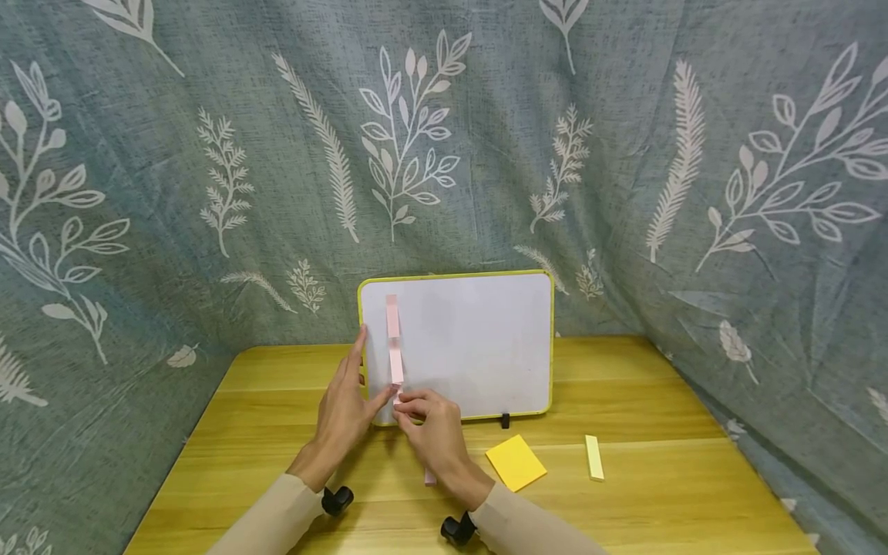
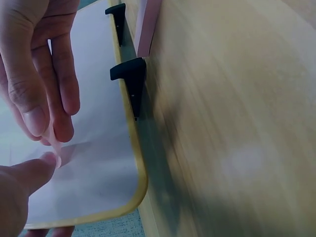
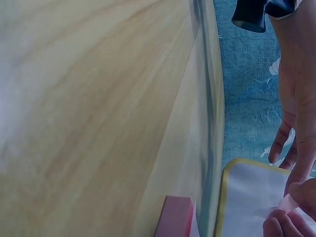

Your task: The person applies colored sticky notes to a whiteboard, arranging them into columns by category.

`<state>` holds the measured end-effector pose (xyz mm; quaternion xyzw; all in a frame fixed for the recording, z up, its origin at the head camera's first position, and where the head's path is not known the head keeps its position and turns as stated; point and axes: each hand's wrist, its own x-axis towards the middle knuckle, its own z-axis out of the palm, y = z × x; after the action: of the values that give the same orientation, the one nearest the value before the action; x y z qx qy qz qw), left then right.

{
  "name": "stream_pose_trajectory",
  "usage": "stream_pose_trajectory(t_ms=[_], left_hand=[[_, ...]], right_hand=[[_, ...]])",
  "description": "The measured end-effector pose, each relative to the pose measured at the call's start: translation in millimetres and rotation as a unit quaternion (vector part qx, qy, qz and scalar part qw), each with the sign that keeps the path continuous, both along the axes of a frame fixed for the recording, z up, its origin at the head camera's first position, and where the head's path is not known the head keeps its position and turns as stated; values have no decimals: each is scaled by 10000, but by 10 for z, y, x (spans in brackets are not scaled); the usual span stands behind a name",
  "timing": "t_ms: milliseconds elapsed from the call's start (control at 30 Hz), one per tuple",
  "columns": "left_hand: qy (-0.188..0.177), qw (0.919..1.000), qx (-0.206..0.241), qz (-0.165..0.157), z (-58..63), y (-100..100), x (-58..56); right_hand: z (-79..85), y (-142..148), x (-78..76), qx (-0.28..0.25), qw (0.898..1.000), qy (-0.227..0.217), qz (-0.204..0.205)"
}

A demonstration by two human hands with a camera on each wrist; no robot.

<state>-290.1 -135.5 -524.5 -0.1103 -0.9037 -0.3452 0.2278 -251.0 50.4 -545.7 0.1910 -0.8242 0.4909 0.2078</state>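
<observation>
A whiteboard (image 1: 472,347) with a yellow rim stands propped on the table. My left hand (image 1: 344,405) grips its left edge, fingers behind and thumb in front. The left thumb tip touches the lower end of a small pink sticky strip (image 2: 55,143) in the left wrist view. My right hand (image 1: 437,432) pinches that strip between thumb and fingers, close over the board's lower left part. Above it, an upper pink strip (image 1: 392,316) and a middle pink strip (image 1: 396,364) run down the board in a column.
A pink sticky pad (image 3: 175,217) lies on the table, partly hidden by my right wrist in the head view. To the right are a yellow square sticky pad (image 1: 516,462) and a narrow pale yellow pad (image 1: 594,458). Black feet (image 2: 132,79) support the board; a patterned curtain (image 1: 444,154) hangs behind.
</observation>
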Motion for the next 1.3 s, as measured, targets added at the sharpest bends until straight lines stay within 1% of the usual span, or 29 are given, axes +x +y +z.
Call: stream_pose_trajectory(t_ms=[200, 333, 600, 733, 900, 1100, 1300], left_hand=[[178, 9997, -162, 109, -31, 25, -63], [148, 9993, -224, 270, -49, 46, -87], [-71, 9988, 0, 487, -20, 97, -99], [-61, 9983, 68, 577, -18, 115, -110], [-26, 9979, 109, 642, -22, 124, -121], [-93, 9973, 78, 724, -20, 120, -113], [-78, 9979, 107, 637, -15, 111, -114]], right_hand=[[1, 12, -25, 143, 9999, -70, 13], [-7, 11, -44, 298, 9994, -185, -37], [-24, -12, -74, 428, 9987, -269, -32], [-36, -20, -86, 435, 9986, -300, -32], [-46, -25, -103, 451, 9986, -284, -58], [-50, -36, -117, 490, 9984, -267, -97], [-56, -57, -128, 489, 9982, -313, -163]])
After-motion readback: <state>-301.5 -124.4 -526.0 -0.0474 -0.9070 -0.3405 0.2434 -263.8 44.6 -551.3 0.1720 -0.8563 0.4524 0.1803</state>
